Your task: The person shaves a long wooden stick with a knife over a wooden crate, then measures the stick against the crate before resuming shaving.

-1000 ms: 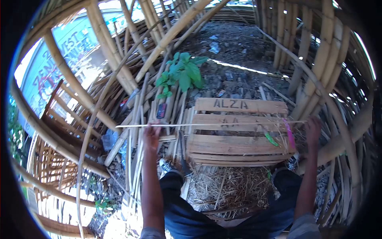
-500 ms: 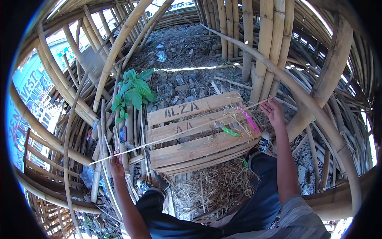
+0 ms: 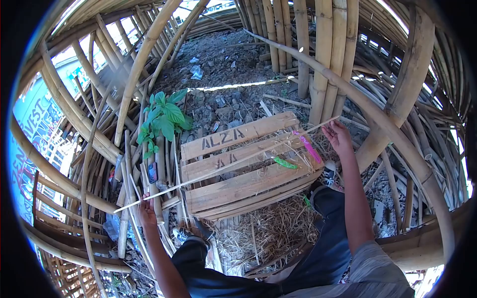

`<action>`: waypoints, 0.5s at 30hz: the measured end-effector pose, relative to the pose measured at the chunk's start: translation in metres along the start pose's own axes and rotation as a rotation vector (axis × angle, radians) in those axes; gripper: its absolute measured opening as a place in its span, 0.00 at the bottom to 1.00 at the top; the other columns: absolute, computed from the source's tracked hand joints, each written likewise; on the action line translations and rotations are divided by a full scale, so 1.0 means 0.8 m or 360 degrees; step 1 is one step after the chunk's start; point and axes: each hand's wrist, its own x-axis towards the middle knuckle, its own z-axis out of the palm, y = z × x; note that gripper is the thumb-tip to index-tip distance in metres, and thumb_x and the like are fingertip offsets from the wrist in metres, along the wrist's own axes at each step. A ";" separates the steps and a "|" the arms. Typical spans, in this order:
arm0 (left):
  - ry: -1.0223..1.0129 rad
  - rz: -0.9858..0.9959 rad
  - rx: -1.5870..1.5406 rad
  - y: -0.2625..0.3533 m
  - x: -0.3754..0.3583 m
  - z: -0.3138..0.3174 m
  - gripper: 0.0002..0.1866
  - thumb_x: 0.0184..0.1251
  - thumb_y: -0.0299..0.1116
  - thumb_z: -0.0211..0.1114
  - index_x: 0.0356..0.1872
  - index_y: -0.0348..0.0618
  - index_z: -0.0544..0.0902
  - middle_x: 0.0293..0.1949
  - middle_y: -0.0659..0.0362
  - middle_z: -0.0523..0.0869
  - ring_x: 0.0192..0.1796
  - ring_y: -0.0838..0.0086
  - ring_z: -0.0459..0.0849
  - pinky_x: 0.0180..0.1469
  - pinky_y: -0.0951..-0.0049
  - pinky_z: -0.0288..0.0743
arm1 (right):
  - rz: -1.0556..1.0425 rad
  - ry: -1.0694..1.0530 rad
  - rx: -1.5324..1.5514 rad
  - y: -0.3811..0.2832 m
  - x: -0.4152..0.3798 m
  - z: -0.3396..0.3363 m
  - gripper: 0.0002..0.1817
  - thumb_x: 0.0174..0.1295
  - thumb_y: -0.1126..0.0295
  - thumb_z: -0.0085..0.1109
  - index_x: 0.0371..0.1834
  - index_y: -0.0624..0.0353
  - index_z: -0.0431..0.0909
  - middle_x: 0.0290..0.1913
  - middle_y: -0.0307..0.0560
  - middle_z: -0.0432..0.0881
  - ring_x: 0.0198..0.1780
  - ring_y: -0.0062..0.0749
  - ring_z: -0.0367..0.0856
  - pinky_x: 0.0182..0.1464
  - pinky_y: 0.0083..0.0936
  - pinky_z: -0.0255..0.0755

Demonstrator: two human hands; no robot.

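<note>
A long thin bamboo strip [image 3: 218,170] slants across the view above a wooden crate [image 3: 223,198] marked "ALZA". Near the strip's lower left end, my left hand [image 3: 147,213] is closed on it. My right hand [image 3: 338,136] pinches it close to the upper right end. On the crate's slats lie a green-handled tool [image 3: 285,163] and a pink-handled one [image 3: 312,150]; their kind is hard to make out, with bits of straw around them. The crate stands between and in front of my legs.
Straw and shavings [image 3: 263,233] cover the ground below the crate. A leafy plant [image 3: 164,116] grows at its left among bamboo poles. A slanting bamboo pole [image 3: 367,102] and thick upright poles [image 3: 333,59] stand on the right. Rubble [image 3: 213,59] lies ahead.
My right hand and the strip's right end have risen slightly, and the right fingers have opened a little around it. My left hand still holds the other end. The view has shifted slightly.
</note>
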 end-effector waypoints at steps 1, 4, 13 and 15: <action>0.0024 -0.0011 -0.0004 0.000 0.000 0.001 0.13 0.66 0.31 0.55 0.46 0.31 0.72 0.48 0.48 0.78 0.54 0.63 0.77 0.57 0.66 0.75 | -0.0001 -0.0001 0.0000 0.000 0.002 -0.002 0.07 0.60 0.72 0.56 0.40 0.61 0.75 0.36 0.43 0.79 0.40 0.32 0.81 0.48 0.28 0.78; 0.0085 -0.0009 -0.0042 0.000 -0.001 0.003 0.12 0.69 0.31 0.51 0.44 0.31 0.72 0.46 0.49 0.78 0.50 0.64 0.79 0.52 0.69 0.79 | 0.0015 -0.0027 0.0065 0.000 0.006 -0.007 0.08 0.61 0.72 0.55 0.41 0.62 0.75 0.38 0.45 0.80 0.42 0.33 0.81 0.48 0.27 0.77; 0.0259 -0.0024 0.0021 0.002 -0.001 -0.002 0.12 0.69 0.32 0.50 0.42 0.31 0.72 0.44 0.50 0.78 0.50 0.63 0.79 0.54 0.66 0.78 | -0.0235 0.0131 -0.0487 -0.001 0.005 0.002 0.07 0.61 0.75 0.54 0.40 0.66 0.75 0.35 0.48 0.81 0.38 0.32 0.82 0.43 0.26 0.80; 0.0259 -0.0028 -0.0003 0.004 -0.001 -0.004 0.12 0.69 0.32 0.50 0.42 0.30 0.72 0.44 0.49 0.78 0.50 0.62 0.79 0.54 0.66 0.78 | -0.0322 0.0345 -0.0757 -0.002 0.008 0.000 0.09 0.60 0.77 0.53 0.43 0.67 0.75 0.33 0.48 0.81 0.35 0.30 0.83 0.39 0.23 0.79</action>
